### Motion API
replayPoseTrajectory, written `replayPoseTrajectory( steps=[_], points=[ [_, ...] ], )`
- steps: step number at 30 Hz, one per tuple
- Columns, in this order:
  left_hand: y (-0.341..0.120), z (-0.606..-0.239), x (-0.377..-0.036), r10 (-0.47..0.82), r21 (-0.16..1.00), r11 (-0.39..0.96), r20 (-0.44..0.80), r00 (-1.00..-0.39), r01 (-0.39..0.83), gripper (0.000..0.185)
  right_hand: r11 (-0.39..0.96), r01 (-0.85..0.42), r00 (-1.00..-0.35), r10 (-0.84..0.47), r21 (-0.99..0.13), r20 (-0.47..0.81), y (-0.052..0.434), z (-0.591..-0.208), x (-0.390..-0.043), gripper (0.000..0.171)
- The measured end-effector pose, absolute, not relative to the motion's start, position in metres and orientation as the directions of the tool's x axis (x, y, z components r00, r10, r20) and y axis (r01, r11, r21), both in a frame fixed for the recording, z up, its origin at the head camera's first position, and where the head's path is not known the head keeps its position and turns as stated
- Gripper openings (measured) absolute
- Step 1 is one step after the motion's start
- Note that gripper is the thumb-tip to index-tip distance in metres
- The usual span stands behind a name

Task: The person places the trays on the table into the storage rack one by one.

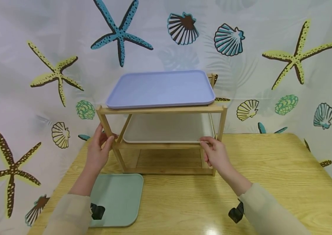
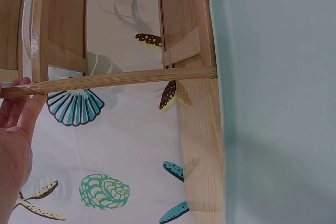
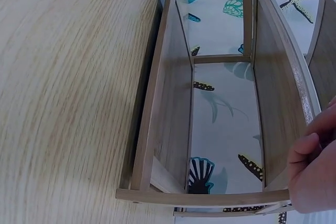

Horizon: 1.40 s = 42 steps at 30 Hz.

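A three-tier wooden rack (image 1: 166, 171) stands on the table. Its left front post is gripped by my left hand (image 1: 98, 151), with the thumb in front and the fingers behind; the left wrist view shows the same hand (image 2: 18, 135) around the post (image 2: 105, 81). On the middle tier lies a cream-white tray (image 1: 168, 127). My right hand (image 1: 217, 153) pinches this tray's front edge near its right corner, close beside the right front post. A periwinkle-blue tray (image 1: 160, 89) sits on the top tier. The bottom tier (image 1: 168, 158) shows bare wood slats.
A pale green tray (image 1: 118, 199) lies flat on the wooden table (image 1: 183, 202), in front of the rack's left side and partly under my left forearm. A sheet (image 1: 166, 39) printed with starfish and shells hangs behind the rack and along both sides.
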<state>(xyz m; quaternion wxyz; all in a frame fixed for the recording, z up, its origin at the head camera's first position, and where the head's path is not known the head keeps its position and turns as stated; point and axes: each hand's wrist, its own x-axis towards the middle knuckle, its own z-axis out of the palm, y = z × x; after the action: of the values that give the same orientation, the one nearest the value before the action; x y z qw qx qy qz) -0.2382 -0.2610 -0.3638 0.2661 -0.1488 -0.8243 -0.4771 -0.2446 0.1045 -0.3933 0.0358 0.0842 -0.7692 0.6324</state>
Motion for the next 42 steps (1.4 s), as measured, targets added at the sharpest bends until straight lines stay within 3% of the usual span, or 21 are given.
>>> replayPoseTrajectory(
  steps=[5,12,20,26,30,42],
  points=[
    [-0.261,-0.365,-0.239,0.002,0.704,0.501,0.58,-0.815,0.503,0.057,0.169,-0.194,-0.978,-0.111,-0.966,0.177,0.103,-0.381,-0.234,0.028],
    [-0.272,-0.38,-0.254,-0.017,0.713,0.506,0.572,-0.82,0.486,0.058,0.062,-0.309,-0.941,-0.164,-0.949,0.296,0.124,-0.395,-0.23,0.032],
    [-0.279,-0.391,-0.263,-0.021,0.718,0.495,0.573,-0.819,0.49,0.061,0.125,-0.504,-0.855,0.07,-0.854,0.515,0.165,-0.383,-0.229,0.02],
    [-0.269,-0.378,-0.251,-0.022,0.709,0.52,0.568,-0.823,0.476,0.059,0.142,-0.509,-0.86,-0.107,-0.849,0.498,0.177,-0.375,-0.247,0.04],
    [-0.265,-0.372,-0.245,-0.019,0.708,0.516,0.573,-0.819,0.483,0.057,0.113,-0.531,-0.839,-0.215,-0.84,0.501,0.171,-0.373,-0.256,0.041],
    [-0.278,-0.392,-0.263,-0.011,0.694,0.52,0.588,-0.809,0.498,0.058,0.088,-0.56,-0.812,-0.254,-0.824,0.525,0.167,-0.373,-0.263,0.039]
  ],
)
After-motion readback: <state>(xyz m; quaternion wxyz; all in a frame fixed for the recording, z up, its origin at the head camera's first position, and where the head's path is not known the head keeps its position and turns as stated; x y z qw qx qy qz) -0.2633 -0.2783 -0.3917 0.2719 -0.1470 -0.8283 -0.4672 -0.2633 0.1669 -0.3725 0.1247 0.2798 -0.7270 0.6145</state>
